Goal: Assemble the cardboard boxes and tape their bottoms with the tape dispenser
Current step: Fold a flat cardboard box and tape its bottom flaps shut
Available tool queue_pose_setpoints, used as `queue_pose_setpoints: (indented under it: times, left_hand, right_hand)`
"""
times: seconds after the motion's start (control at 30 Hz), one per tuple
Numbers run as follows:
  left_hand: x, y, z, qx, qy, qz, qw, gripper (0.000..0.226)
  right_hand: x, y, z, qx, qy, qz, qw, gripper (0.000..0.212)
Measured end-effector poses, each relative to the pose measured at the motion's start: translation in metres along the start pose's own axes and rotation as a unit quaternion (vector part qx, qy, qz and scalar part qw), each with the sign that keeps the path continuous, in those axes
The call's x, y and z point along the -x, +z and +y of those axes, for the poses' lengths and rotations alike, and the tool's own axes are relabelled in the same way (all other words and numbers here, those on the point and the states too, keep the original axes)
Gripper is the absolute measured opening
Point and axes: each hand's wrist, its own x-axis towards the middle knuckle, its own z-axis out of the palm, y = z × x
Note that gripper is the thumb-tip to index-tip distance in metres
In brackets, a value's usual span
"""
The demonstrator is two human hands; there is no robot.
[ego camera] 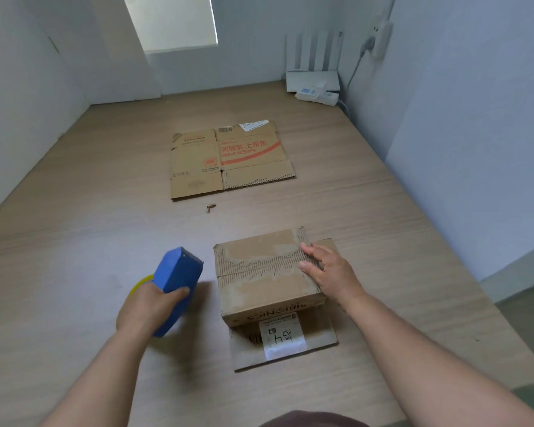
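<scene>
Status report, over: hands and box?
Left hand grips tape dispenser. Right hand presses on small box, flaps folded. Flattened box farther off, nothing blocking.

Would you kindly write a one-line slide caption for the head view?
Left hand grips blue tape dispenser beside brown cardboard box; right hand rests on it.

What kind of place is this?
Likely a small plain room, home or office, not a warehouse: wood-grain table against bare walls, router and power strip in the corner.
</scene>
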Motion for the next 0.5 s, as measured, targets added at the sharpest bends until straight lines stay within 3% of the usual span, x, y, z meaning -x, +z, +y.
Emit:
queue_pose_setpoints:
  times: [0.07, 0.17, 0.3, 0.43, 0.5]
  left_hand:
    - [0.005, -0.021, 0.017, 0.051, 0.043, -0.003, 0.998, 0.033]
    - [0.020, -0.043, 0.054, 0.099, 0.147, -0.087, 0.980, 0.023]
    - [0.033, -0.031, 0.086, -0.042, 0.223, -0.198, 0.954, 0.026]
    - [0.034, -0.017, 0.090, -0.151, 0.244, -0.175, 0.942, 0.042]
    - [0.034, -0.014, 0.090, -0.173, 0.249, -0.167, 0.938, 0.046]
  right_hand:
    - [-0.001, 0.000, 0.001, -0.001, 0.005, -0.001, 1.000, 0.046]
    - [-0.002, 0.001, 0.003, -0.008, 0.009, 0.000, 1.000, 0.046]
    - [-0.001, 0.000, 0.003, -0.008, 0.011, 0.000, 1.000, 0.046]
    - [0.000, -0.002, 0.002, 0.002, 0.015, 0.000, 1.000, 0.047]
    - [0.000, -0.005, -0.001, 0.060, 0.007, 0.012, 0.998, 0.049]
